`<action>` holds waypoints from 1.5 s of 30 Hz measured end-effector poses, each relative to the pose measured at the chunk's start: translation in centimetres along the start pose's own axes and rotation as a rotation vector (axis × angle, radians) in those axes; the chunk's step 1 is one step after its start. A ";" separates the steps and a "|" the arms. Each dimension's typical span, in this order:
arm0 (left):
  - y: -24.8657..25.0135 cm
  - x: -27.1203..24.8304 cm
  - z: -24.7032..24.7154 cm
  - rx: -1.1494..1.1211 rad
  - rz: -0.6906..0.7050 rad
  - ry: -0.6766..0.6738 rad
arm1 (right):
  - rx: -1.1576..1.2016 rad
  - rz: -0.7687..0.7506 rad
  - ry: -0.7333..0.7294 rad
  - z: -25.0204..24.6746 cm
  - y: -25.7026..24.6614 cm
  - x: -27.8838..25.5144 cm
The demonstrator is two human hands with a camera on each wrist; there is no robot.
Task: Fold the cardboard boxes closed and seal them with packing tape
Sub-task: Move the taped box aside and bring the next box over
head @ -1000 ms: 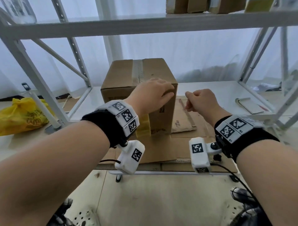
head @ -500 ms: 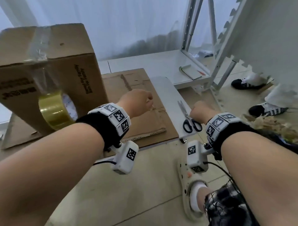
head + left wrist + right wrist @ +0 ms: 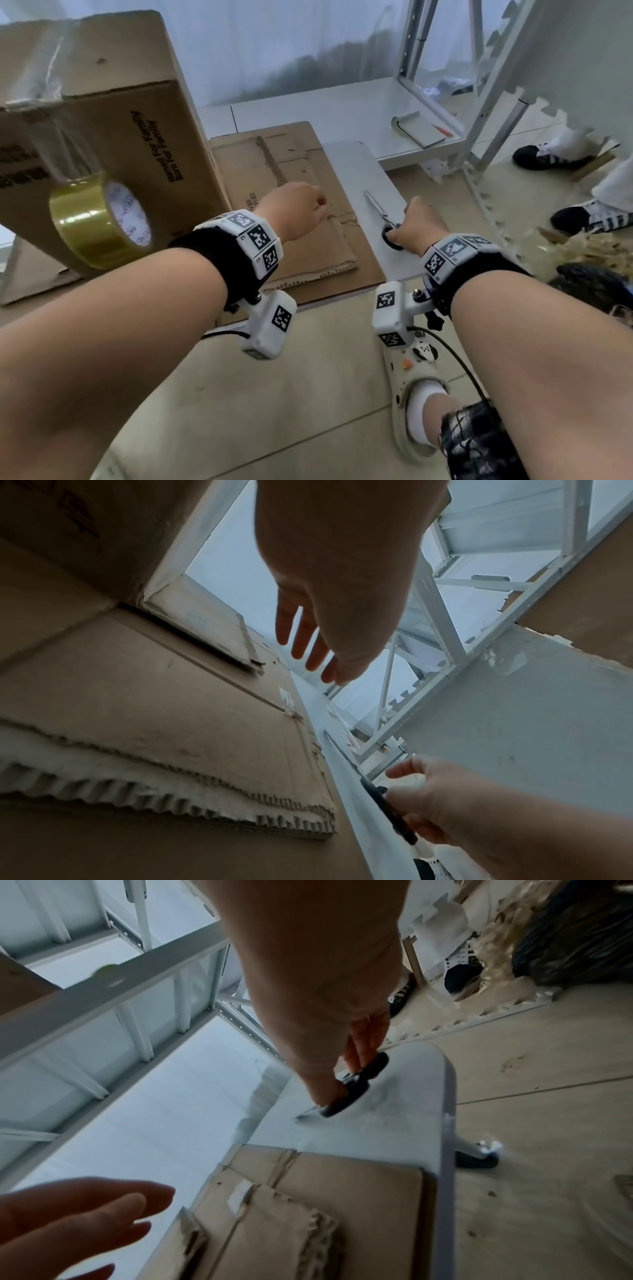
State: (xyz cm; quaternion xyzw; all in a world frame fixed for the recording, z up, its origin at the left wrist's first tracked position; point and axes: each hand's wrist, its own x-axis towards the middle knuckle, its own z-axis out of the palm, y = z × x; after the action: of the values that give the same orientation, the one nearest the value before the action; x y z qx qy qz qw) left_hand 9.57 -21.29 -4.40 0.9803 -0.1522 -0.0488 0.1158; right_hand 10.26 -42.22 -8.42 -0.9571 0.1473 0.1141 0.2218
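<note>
A closed cardboard box (image 3: 113,113) stands at the left with clear tape along its top seam. A yellowish packing tape roll (image 3: 99,222) hangs against the box's front on its own strip. My left hand (image 3: 318,209) hovers over the flat cardboard sheet (image 3: 291,171), fingers straight (image 3: 301,645) and holding nothing. My right hand (image 3: 400,233) pinches the black handles of the scissors (image 3: 356,1085), which lie on the white table (image 3: 383,178). Their blades (image 3: 375,205) point away from me.
A white metal rack (image 3: 479,85) stands behind the table, with a small notebook and red pen (image 3: 421,130) on its low shelf. Another person's shoes (image 3: 548,157) are on the floor at right. My own foot in a clog (image 3: 418,404) is below the table edge.
My left hand came off the box and now hovers open over the flat cardboard. My right hand moved down to the scissors and took their handles. The view swung right and down.
</note>
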 end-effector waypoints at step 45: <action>-15.6 -17.4 -11.5 -0.616 -0.427 0.555 | 0.282 -0.963 -0.263 -1.7 -22.0 -12.0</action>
State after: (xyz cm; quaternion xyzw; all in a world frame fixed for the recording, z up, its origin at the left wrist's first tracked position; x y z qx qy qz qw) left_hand -0.93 1.03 4.00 0.8858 0.1111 0.1496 0.4251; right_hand 6.68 -21.35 5.04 -0.8550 -0.3248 0.0974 0.3925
